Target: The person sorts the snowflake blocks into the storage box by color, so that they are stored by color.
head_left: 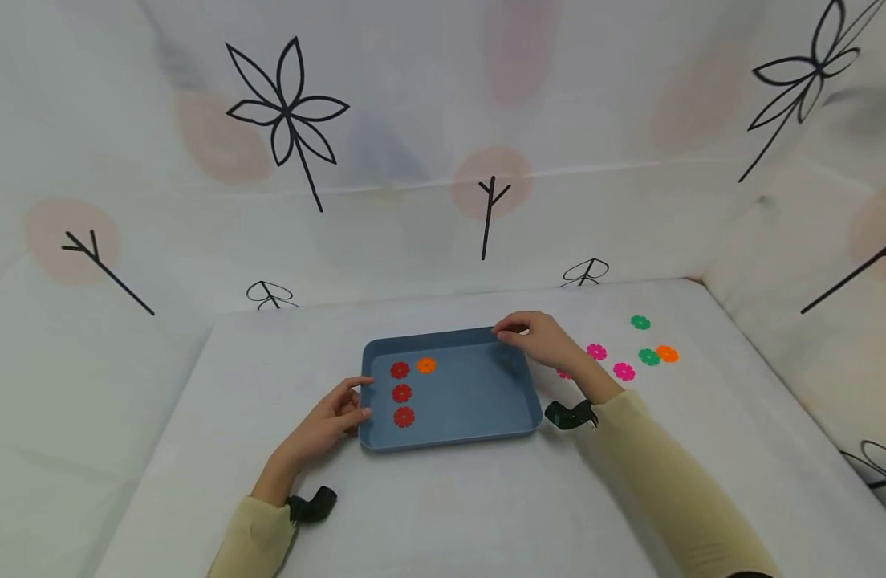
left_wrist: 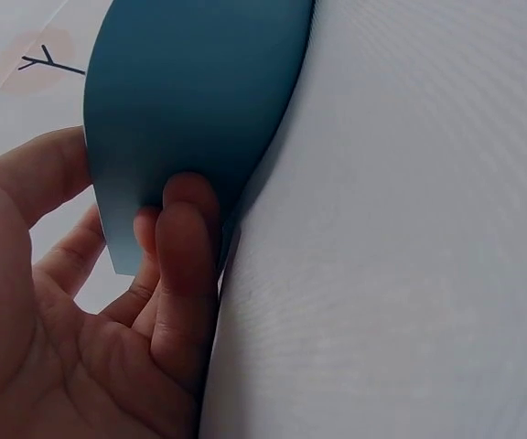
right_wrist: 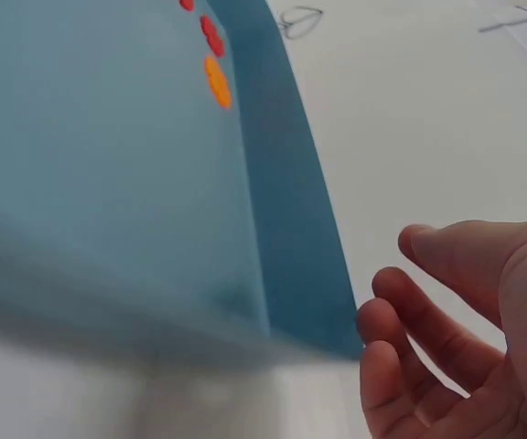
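A blue rectangular tray (head_left: 472, 393) lies on the white table. Along its left side are three red flower-shaped pieces (head_left: 402, 393), with an orange flower piece (head_left: 426, 365) beside the top one. My left hand (head_left: 329, 413) pinches the tray's left wall; in the left wrist view, some fingertips (left_wrist: 188, 247) press its outer face while another finger reaches over the rim. My right hand (head_left: 540, 337) is at the far right corner. From the right wrist, its loosely bent fingers (right_wrist: 382, 384) show right at the corner's outer side, thumb apart from the rim.
To the right of the tray lie pink flower pieces (head_left: 623, 372), one partly hidden by my right hand. Farther right are two green ones (head_left: 640, 322) and an orange one (head_left: 668, 354) overlapping a green. A patterned white cloth wall (head_left: 414, 241) rises behind the table.
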Action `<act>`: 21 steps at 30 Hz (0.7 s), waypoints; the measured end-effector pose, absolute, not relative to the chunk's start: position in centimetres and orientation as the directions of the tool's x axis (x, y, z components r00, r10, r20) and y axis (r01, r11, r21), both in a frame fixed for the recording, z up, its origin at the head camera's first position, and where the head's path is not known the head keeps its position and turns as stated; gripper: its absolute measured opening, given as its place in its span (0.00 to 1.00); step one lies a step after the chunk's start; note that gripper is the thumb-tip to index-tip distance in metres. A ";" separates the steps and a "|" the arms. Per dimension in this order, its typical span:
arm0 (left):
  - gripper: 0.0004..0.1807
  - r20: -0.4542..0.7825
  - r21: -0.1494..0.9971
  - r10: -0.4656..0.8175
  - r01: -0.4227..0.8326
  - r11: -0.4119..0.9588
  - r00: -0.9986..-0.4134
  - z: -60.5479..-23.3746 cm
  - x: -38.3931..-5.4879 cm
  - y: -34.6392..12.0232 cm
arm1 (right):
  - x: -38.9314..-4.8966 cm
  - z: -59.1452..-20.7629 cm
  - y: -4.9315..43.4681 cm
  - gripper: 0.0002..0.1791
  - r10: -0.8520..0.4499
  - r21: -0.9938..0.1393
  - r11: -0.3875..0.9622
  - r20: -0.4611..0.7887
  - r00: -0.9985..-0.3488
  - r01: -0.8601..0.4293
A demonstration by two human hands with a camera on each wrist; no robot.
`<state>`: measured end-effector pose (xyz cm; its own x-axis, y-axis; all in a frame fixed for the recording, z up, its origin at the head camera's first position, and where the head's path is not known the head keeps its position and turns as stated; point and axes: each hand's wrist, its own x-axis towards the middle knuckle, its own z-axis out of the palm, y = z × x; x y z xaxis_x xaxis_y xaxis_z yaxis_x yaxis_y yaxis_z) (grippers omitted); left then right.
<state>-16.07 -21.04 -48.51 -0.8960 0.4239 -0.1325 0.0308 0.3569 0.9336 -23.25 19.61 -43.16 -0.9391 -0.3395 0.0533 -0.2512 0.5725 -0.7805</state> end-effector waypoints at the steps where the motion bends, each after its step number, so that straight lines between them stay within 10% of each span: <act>1: 0.29 -0.131 0.934 0.427 0.033 0.356 -0.895 -48.5 -16.1 -21.0 | -23.1 -43.1 20.1 0.13 -0.329 -0.776 0.580 0.056 -0.943 -0.248; 21: 0.28 -0.131 0.936 0.438 0.034 0.350 -0.890 -47.8 -16.0 -20.6 | -16.8 -45.4 33.3 0.15 -0.115 -0.672 0.740 -0.072 -0.991 -0.037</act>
